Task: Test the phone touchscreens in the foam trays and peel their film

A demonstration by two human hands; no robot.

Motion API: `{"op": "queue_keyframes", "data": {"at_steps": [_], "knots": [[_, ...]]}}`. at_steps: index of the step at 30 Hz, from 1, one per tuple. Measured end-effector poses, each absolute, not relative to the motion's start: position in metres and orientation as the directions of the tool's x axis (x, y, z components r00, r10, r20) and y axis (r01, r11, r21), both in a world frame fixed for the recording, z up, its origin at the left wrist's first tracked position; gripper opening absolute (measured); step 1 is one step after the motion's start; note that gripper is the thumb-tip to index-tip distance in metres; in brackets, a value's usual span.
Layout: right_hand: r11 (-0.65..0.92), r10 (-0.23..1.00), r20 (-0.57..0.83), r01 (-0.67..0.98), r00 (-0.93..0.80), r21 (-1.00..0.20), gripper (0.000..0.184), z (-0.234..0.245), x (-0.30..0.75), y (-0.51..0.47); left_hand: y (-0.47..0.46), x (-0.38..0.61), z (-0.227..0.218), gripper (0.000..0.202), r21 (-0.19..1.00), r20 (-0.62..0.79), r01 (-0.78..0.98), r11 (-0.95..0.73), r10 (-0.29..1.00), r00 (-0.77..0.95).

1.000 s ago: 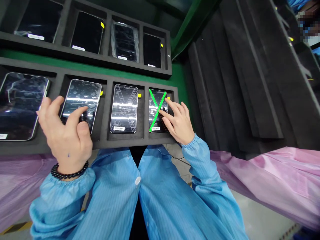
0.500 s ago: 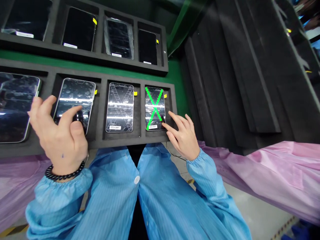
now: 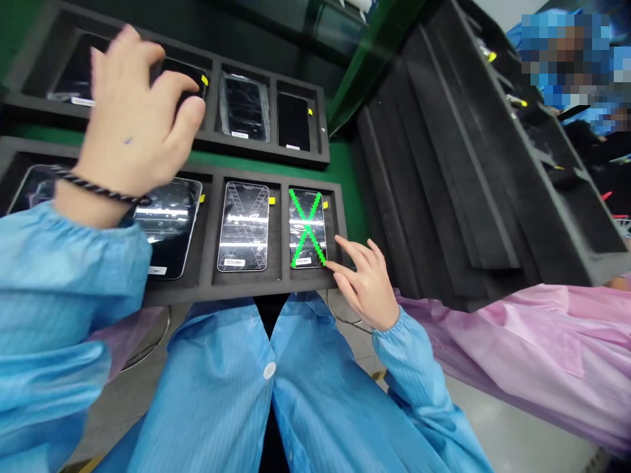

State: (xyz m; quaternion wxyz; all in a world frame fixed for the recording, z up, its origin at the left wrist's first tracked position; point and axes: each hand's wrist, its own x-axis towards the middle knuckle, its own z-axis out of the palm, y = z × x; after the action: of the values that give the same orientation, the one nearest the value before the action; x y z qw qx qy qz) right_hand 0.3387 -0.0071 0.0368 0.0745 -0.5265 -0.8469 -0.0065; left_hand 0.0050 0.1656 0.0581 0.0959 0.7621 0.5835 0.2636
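My right hand point(image 3: 365, 279) is open, its index fingertip at the lower right corner of a smartphone point(image 3: 302, 240) whose screen shows a thick green X. That phone lies face up in the right compartment of the near black foam tray point(image 3: 246, 286). Left of it lies a phone with a thin-lined X pattern point(image 3: 243, 230). A further phone point(image 3: 172, 226) is partly covered by my left sleeve. Raised over the far foam tray point(image 3: 207, 141), my left hand point(image 3: 138, 112) has its fingers spread and bent, near a dark phone point(image 3: 185, 69) with a yellow tab.
In the far tray lie a phone in clear wrapping point(image 3: 245, 105) and a dark phone point(image 3: 293, 121). A tall stack of black foam trays point(image 3: 444, 164) stands on the right. The surface under the trays is green point(image 3: 348, 151). People in pink point(image 3: 532, 348) and blue clothing are nearby.
My left hand has moved up and away from the near tray to over the far tray. My right fingertip has slid down to the phone's corner, and the green X now reaches there.
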Motion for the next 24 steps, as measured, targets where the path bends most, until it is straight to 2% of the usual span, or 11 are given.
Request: {"op": "queue_keyframes", "data": {"at_steps": [2,6,11,16,21,24], "knots": [[0.449,0.884,0.187,0.889,-0.428,-0.087,0.036,0.043,0.334,0.011,0.189,0.001,0.037,0.070,0.370,0.230,0.905,-0.208,0.965,0.128],[0.474,0.869,0.234,0.870,-0.437,-0.134,0.040,0.045,0.312,0.064,0.210,-0.004,0.000,0.062,0.425,0.239,0.885,-0.190,0.967,0.092],[0.532,0.844,0.150,0.839,-0.515,-0.116,0.041,0.031,0.277,0.117,0.213,-0.008,-0.016,0.068,0.510,0.171,0.840,-0.185,0.979,0.112],[0.501,0.865,0.046,0.862,-0.499,-0.075,0.038,0.020,0.262,0.138,0.219,-0.010,-0.025,0.083,0.536,0.168,0.826,-0.178,0.980,0.102],[0.499,0.866,0.018,0.864,-0.499,-0.062,0.040,0.015,0.260,0.144,0.225,-0.008,-0.037,0.070,0.561,0.194,0.813,-0.157,0.979,0.055],[0.521,0.854,0.011,0.852,-0.521,-0.052,0.041,0.015,0.259,0.143,0.226,-0.007,-0.038,0.072,0.567,0.187,0.810,-0.151,0.981,0.052]]}}
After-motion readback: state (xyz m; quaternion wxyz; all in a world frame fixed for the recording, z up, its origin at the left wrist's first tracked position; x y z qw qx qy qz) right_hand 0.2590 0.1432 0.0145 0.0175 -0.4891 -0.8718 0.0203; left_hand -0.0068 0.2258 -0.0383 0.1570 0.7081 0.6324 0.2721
